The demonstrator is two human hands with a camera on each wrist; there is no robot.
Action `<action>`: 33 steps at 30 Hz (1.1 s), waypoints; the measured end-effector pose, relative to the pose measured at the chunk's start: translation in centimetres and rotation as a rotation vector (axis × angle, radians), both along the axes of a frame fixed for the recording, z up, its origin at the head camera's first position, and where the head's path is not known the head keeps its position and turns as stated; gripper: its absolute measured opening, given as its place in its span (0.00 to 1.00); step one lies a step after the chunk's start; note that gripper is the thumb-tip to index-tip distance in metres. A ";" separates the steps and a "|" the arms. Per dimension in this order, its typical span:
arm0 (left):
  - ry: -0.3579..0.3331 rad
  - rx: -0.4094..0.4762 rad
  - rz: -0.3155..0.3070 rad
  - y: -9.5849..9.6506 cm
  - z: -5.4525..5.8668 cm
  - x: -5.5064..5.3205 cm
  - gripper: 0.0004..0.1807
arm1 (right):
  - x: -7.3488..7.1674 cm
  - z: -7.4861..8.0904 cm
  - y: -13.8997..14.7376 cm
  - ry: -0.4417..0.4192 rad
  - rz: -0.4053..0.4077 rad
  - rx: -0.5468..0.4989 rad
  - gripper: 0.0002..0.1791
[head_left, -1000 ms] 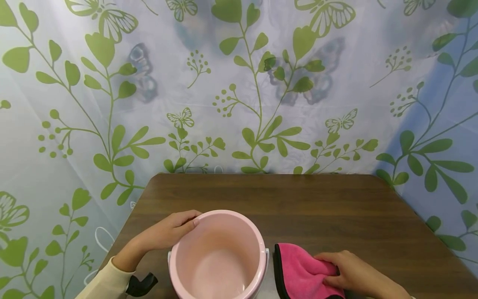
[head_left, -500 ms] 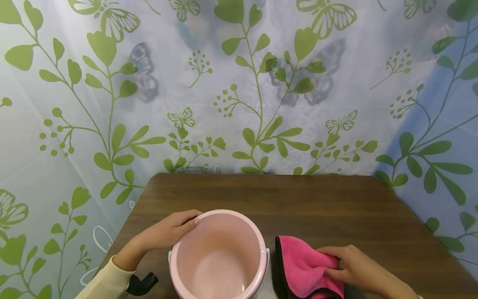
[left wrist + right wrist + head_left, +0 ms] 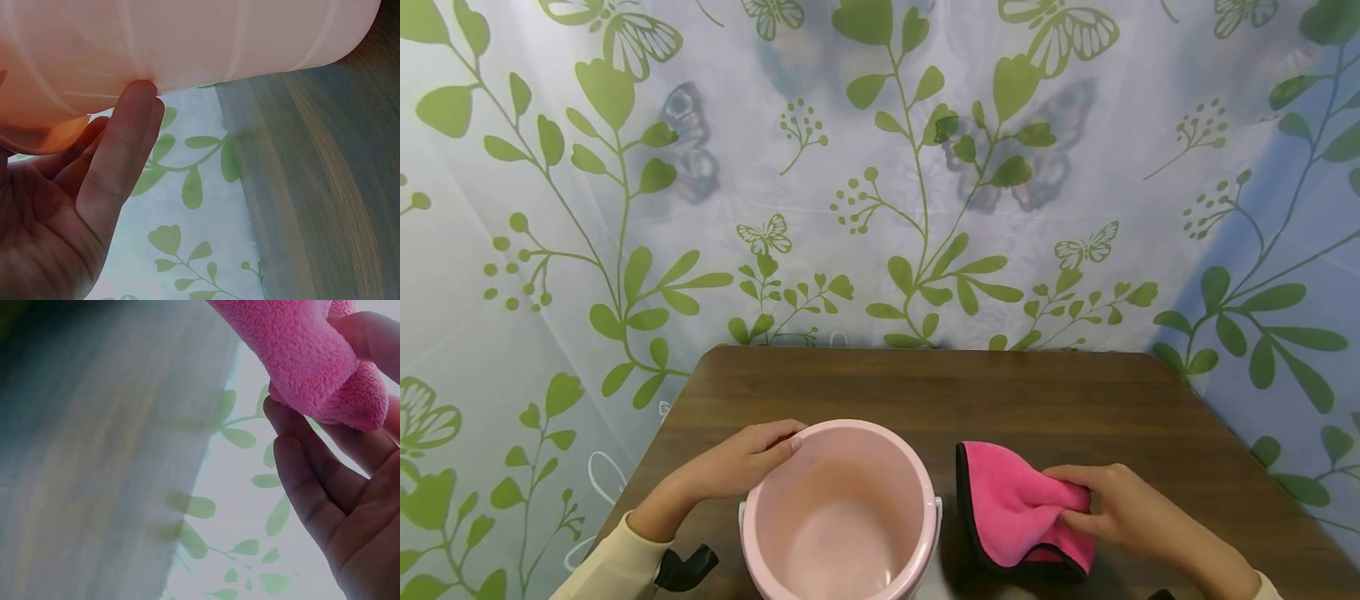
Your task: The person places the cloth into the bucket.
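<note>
Hands apart, one per item. Left hand [image 3: 745,458] holds the rim of the light-pink, round, smooth plastic bucket [image 3: 844,521] from its left side; head view has the thumb at the rim edge, left wrist view has a finger laid against the outer wall. Bucket sits at the near edge of the frame, left of centre, mouth toward the head camera, interior visible down to the floor, nothing in it; white handle mount [image 3: 937,505] on its right side. Right hand [image 3: 1127,512] pinches the hot-pink, fluffy fabric cloth with black edging [image 3: 1011,508] between thumb and fingers, bunching it at the grip; right wrist view puts the thumb on one side, fingers on the other. Cloth is right of the bucket, near but not touching, over the dark brown wood-grain table [image 3: 925,383]; can't tell if its lower edge contacts the surface. Cream sleeve [image 3: 613,567] on left forearm, black curved piece [image 3: 687,570] beside the wrist. Backdrop: white curtain with green leaf and butterfly print [image 3: 880,208] behind the table.
</note>
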State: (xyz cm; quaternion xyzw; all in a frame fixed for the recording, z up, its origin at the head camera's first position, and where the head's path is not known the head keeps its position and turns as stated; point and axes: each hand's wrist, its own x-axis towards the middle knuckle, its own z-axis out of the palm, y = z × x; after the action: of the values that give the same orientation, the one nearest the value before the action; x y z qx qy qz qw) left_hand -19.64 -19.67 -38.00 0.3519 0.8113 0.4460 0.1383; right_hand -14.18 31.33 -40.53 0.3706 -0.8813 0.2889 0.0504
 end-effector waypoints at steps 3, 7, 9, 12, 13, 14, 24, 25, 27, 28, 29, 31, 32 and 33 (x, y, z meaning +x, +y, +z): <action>-0.002 -0.002 0.002 0.0 0.0 0.0 0.15 | -0.2 0.8 -0.1 0.045 -0.003 0.008 0.21; -0.009 -0.003 0.004 -0.1 0.0 0.1 0.16 | -0.4 1.7 -0.3 0.083 -0.013 0.031 0.21; -0.013 -0.003 0.003 -0.1 0.0 0.1 0.16 | -0.4 2.2 -0.5 0.096 -0.020 0.040 0.21; -0.019 -0.002 0.005 -0.1 0.0 0.1 0.16 | -0.4 3.0 -0.7 0.098 -0.027 0.048 0.22; -0.020 -0.003 0.005 -0.1 0.1 0.1 0.16 | -0.4 3.3 -0.8 0.102 -0.027 0.050 0.23; -0.022 -0.003 0.006 -0.1 0.1 0.1 0.16 | -0.5 3.6 -0.8 0.105 -0.024 0.050 0.23; -0.017 -0.025 0.023 -0.1 0.3 0.0 0.16 | -0.9 5.7 -1.3 0.196 -0.002 0.041 0.27; -0.017 -0.025 0.024 -0.1 0.3 0.0 0.16 | -0.9 5.9 -1.4 0.203 -0.006 0.042 0.27; -0.010 -0.027 0.026 -0.1 0.3 0.0 0.15 | -0.9 6.3 -1.6 0.215 -0.005 0.040 0.27; -0.009 -0.029 0.026 -0.1 0.3 0.0 0.15 | -0.9 6.5 -1.7 0.220 -0.001 0.038 0.28; -0.007 -0.028 0.027 -0.1 0.3 0.0 0.15 | -0.9 6.7 -1.8 0.227 0.000 0.041 0.28; -0.004 -0.028 0.027 -0.2 0.3 0.0 0.15 | -1.0 7.1 -1.9 0.243 0.005 0.042 0.29; -0.003 -0.028 0.028 -0.2 0.3 0.0 0.15 | -1.0 7.3 -2.0 0.250 0.011 0.038 0.29; -0.003 -0.029 0.029 -0.2 0.3 0.0 0.15 | -1.0 7.4 -2.0 0.256 0.013 0.035 0.29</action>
State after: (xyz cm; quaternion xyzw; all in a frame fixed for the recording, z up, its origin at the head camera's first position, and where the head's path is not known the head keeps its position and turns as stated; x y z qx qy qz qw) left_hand -19.61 -19.84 -37.72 0.3372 0.8225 0.4367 0.1380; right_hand -15.19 29.34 -33.09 0.4109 -0.8701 0.2241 0.1543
